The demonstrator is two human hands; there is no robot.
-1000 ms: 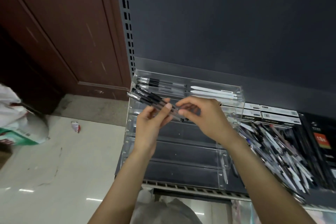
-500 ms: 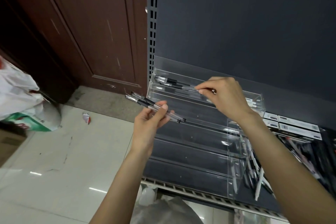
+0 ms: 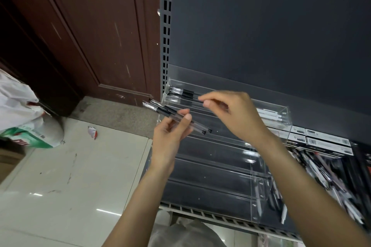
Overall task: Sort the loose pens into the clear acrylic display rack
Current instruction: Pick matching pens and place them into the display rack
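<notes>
The left hand (image 3: 170,138) grips a small bundle of pens (image 3: 176,117), thumb across the barrels and fingers curled beneath. The pens lie side by side with their long axis running diagonally: one end points up and to the left, past the corner of the rack; the other end, with black plugs, points down and to the right over the second tier. They are held in the air, just in front of the rack's left edge, not resting on it.

The right hand (image 3: 230,114) hovers over the top tier with fingers curled; thumb and forefinger meet at the end of a pen (image 3: 185,96) lying in that tier, though whether they actually pinch it is hard to tell. That pen and another one (image 3: 178,90) behind it lie lengthwise along the top tier, near its left end. At the right end of the same tier lie white pens (image 3: 269,114), also lengthwise.

The clear rack (image 3: 220,168) steps down toward the person in several long tiers and sits on a dark shelf (image 3: 210,215) with a slotted metal front edge. The right forearm crosses above the rack's right part and hides some of it.

To the right of the rack lies a loose heap of pens (image 3: 325,174) pointing every way, with white boxes (image 3: 321,140) stacked behind it. A dark back panel (image 3: 261,26) rises behind the shelf. To the left are a brown wooden door (image 3: 90,36), a pale tiled floor (image 3: 70,186), a white and green bag (image 3: 26,122) and a scrap of wrapper (image 3: 92,132).
</notes>
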